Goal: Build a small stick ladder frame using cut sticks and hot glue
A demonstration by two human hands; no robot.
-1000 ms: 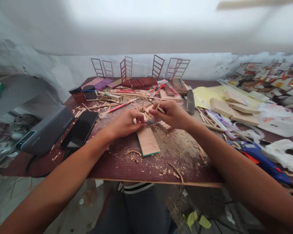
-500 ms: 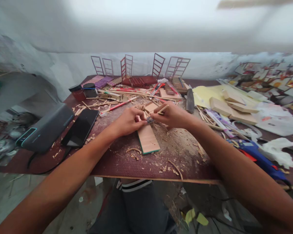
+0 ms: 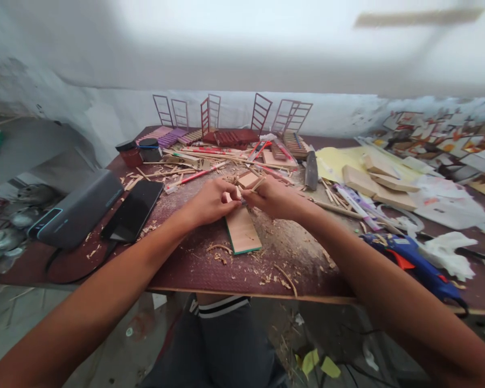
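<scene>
My left hand (image 3: 210,202) is closed in a pinch above the upper end of a flat wooden board (image 3: 243,235) with a green edge. What its fingertips hold is too small to make out. My right hand (image 3: 275,197) meets it fingertip to fingertip, closed on a thin wooden stick (image 3: 258,183) whose end pokes up past the knuckles. Something small and greyish shows between the two hands, partly covered by the fingers. Just beyond them sits a small wooden block (image 3: 248,179). Curled shavings (image 3: 219,249) lie around the board.
A black phone (image 3: 133,211) and a dark grey box-shaped device (image 3: 78,210) are at left. Miniature ladder-like frames (image 3: 262,111) stand at the back. To the right are a hammer-like tool (image 3: 311,170), wood blocks (image 3: 359,180) and a blue glue gun (image 3: 422,261).
My right hand has shifted left, nearer my left hand, and the stick in it has moved along. The whole view has tilted and slid slightly; my left hand stays nearly in place.
</scene>
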